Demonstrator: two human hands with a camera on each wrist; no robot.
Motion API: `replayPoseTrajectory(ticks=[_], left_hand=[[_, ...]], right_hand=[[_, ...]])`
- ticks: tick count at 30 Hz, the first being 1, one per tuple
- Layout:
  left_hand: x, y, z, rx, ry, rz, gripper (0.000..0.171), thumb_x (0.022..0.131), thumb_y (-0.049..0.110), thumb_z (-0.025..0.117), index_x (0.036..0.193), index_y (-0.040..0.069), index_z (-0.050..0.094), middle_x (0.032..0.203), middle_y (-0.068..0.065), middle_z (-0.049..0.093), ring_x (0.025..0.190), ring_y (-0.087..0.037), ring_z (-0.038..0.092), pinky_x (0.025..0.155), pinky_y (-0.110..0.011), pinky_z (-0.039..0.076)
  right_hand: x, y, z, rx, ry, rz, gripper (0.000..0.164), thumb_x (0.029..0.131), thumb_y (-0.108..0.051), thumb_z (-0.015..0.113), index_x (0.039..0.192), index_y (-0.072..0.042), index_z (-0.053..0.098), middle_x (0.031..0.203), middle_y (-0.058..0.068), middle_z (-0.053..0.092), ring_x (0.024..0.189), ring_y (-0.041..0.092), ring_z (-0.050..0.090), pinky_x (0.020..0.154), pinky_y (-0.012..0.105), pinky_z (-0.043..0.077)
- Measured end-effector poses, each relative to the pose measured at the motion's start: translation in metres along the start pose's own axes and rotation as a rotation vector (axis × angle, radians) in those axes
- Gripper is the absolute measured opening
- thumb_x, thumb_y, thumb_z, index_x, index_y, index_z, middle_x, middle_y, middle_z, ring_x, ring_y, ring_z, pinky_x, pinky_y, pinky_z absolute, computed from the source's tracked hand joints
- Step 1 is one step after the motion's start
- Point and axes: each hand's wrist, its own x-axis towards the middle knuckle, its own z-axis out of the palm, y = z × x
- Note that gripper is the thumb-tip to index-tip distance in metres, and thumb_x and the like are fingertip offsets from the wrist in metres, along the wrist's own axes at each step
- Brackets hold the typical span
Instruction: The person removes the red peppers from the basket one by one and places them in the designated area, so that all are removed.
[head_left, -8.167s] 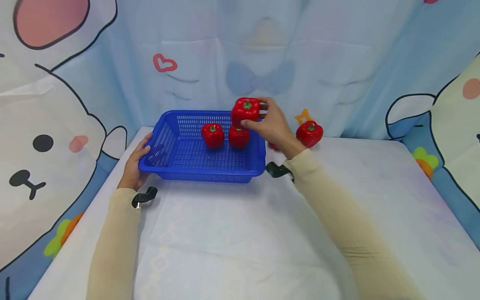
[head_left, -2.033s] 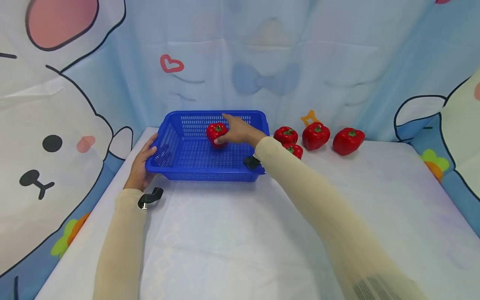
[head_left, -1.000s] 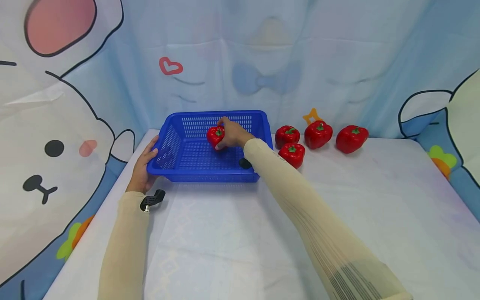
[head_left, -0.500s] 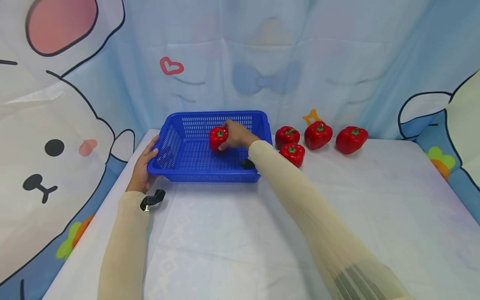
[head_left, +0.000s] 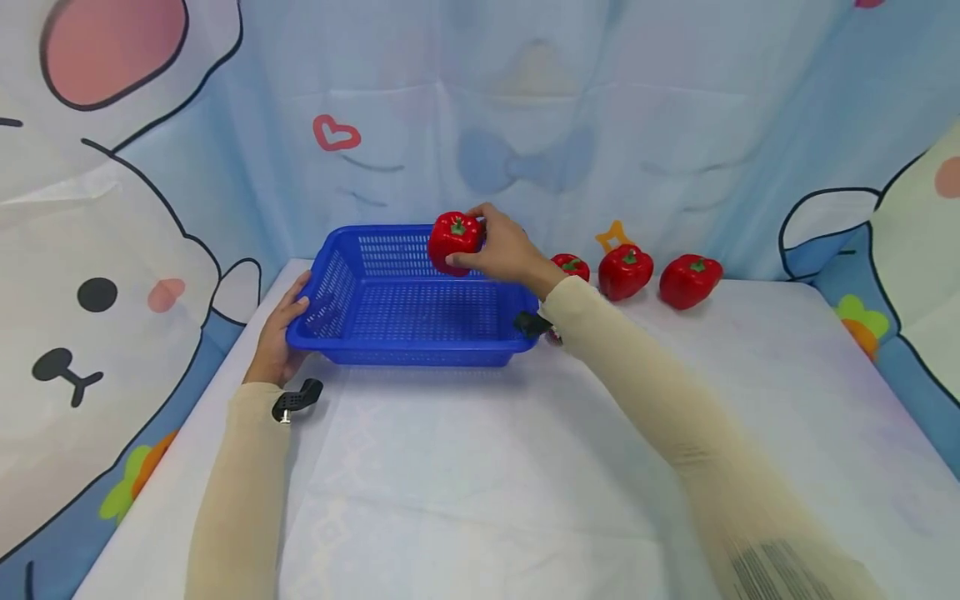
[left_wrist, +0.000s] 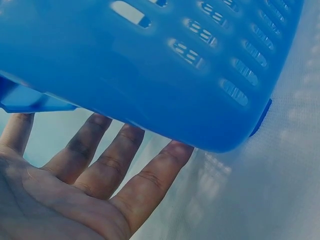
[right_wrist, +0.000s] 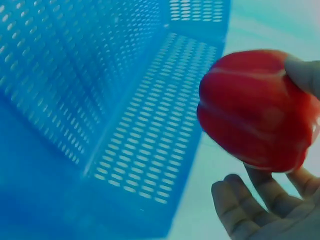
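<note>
A glossy red bell pepper (head_left: 454, 242) with a green stem is held in my right hand (head_left: 510, 248), raised over the back right part of the blue plastic basket (head_left: 412, 344). In the right wrist view the thumb presses one side of the bell pepper (right_wrist: 257, 110) and fingers lie under it. My left hand (head_left: 276, 337) rests against the basket's left side. The left wrist view shows its fingers (left_wrist: 150, 182) fairly straight, their tips touching or just behind the basket's edge (left_wrist: 150, 120). No other pepper shows inside the basket.
Right of the basket, on the white-covered table (head_left: 465, 475), stand red bell peppers (head_left: 626, 272), (head_left: 691, 282) and a partly hidden pepper (head_left: 572, 266). A sliver of another pepper (head_left: 553, 337) shows behind the right wrist. A printed curtain (head_left: 525, 108) hangs directly behind.
My right hand has lifted the last pepper off the basket's floor, up and to the right. Over the longer span, other peppers moved from basket to table. The left hand stays at the basket.
</note>
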Motion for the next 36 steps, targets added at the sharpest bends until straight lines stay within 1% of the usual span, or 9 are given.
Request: replayPoseTrajectory(ticks=[5, 8, 13, 15, 20, 25, 29, 32, 36], left_hand=[[0.0, 0.003, 0.0, 0.01, -0.01, 0.005, 0.051, 0.102, 0.039, 0.049, 0.15, 0.045, 0.034, 0.162, -0.002, 0.026, 0.126, -0.02, 0.046, 0.088, -0.027, 0.053], [-0.001, 0.004, -0.001, 0.008, -0.004, 0.004, 0.049, 0.102, 0.039, 0.048, 0.149, 0.046, 0.036, 0.161, -0.002, 0.027, 0.125, -0.02, 0.046, 0.087, -0.026, 0.053], [-0.002, 0.003, -0.002, 0.002, -0.011, -0.006, 0.05, 0.102, 0.04, 0.049, 0.15, 0.046, 0.034, 0.162, -0.002, 0.025, 0.127, -0.021, 0.044, 0.088, -0.027, 0.054], [-0.001, 0.002, -0.002, 0.0, -0.02, -0.005, 0.051, 0.102, 0.04, 0.049, 0.15, 0.045, 0.033, 0.162, -0.003, 0.024, 0.128, -0.022, 0.044, 0.088, -0.027, 0.054], [-0.001, 0.001, 0.0, -0.007, -0.03, 0.0, 0.052, 0.102, 0.04, 0.05, 0.151, 0.045, 0.033, 0.16, -0.004, 0.026, 0.125, -0.021, 0.047, 0.087, -0.027, 0.055], [0.0, 0.002, 0.002, -0.008, -0.024, 0.007, 0.052, 0.102, 0.04, 0.049, 0.151, 0.045, 0.033, 0.16, -0.004, 0.027, 0.124, -0.021, 0.047, 0.086, -0.026, 0.055], [0.0, 0.002, 0.004, -0.012, -0.028, 0.0, 0.052, 0.102, 0.039, 0.05, 0.15, 0.045, 0.033, 0.16, -0.004, 0.027, 0.124, -0.02, 0.047, 0.087, -0.027, 0.054], [-0.001, 0.002, 0.004, -0.02, -0.036, -0.001, 0.052, 0.102, 0.039, 0.049, 0.151, 0.045, 0.033, 0.161, -0.004, 0.025, 0.124, -0.02, 0.047, 0.087, -0.026, 0.054], [-0.003, 0.001, 0.002, -0.022, -0.034, -0.003, 0.052, 0.102, 0.039, 0.049, 0.151, 0.044, 0.032, 0.16, -0.003, 0.026, 0.122, -0.019, 0.048, 0.086, -0.025, 0.054]], right_hand=[[-0.024, 0.006, -0.021, 0.0, 0.09, 0.008, 0.082, 0.083, -0.04, 0.077, 0.147, -0.013, 0.033, 0.137, 0.011, 0.051, 0.121, 0.026, 0.052, 0.093, 0.045, 0.054], [-0.036, 0.014, -0.031, -0.015, 0.122, 0.017, 0.084, 0.083, -0.041, 0.077, 0.148, -0.014, 0.031, 0.139, 0.012, 0.048, 0.122, 0.027, 0.05, 0.089, 0.047, 0.056], [-0.057, 0.032, -0.048, -0.044, 0.18, 0.041, 0.088, 0.082, -0.044, 0.076, 0.15, -0.014, 0.03, 0.142, 0.013, 0.047, 0.126, 0.03, 0.049, 0.09, 0.051, 0.055], [-0.068, 0.041, -0.056, -0.047, 0.218, 0.048, 0.088, 0.083, -0.045, 0.076, 0.151, -0.013, 0.029, 0.143, 0.014, 0.047, 0.126, 0.03, 0.048, 0.092, 0.052, 0.053], [-0.099, 0.069, -0.078, -0.031, 0.318, 0.082, 0.088, 0.085, -0.043, 0.074, 0.152, -0.011, 0.027, 0.144, 0.017, 0.043, 0.124, 0.034, 0.046, 0.09, 0.055, 0.053], [-0.124, 0.104, -0.094, -0.068, 0.403, 0.122, 0.088, 0.086, -0.04, 0.074, 0.152, -0.008, 0.025, 0.145, 0.021, 0.04, 0.125, 0.038, 0.043, 0.091, 0.058, 0.05], [-0.138, 0.132, -0.101, -0.087, 0.422, 0.181, 0.089, 0.087, -0.033, 0.074, 0.153, -0.005, 0.02, 0.148, 0.024, 0.035, 0.132, 0.043, 0.038, 0.097, 0.062, 0.047], [-0.144, 0.15, -0.099, -0.084, 0.407, 0.238, 0.092, 0.087, -0.028, 0.074, 0.154, -0.002, 0.017, 0.15, 0.027, 0.031, 0.138, 0.046, 0.032, 0.098, 0.065, 0.044], [-0.149, 0.171, -0.089, -0.11, 0.344, 0.266, 0.092, 0.086, -0.028, 0.075, 0.152, 0.001, 0.019, 0.143, 0.029, 0.037, 0.129, 0.045, 0.039, 0.092, 0.062, 0.049]])
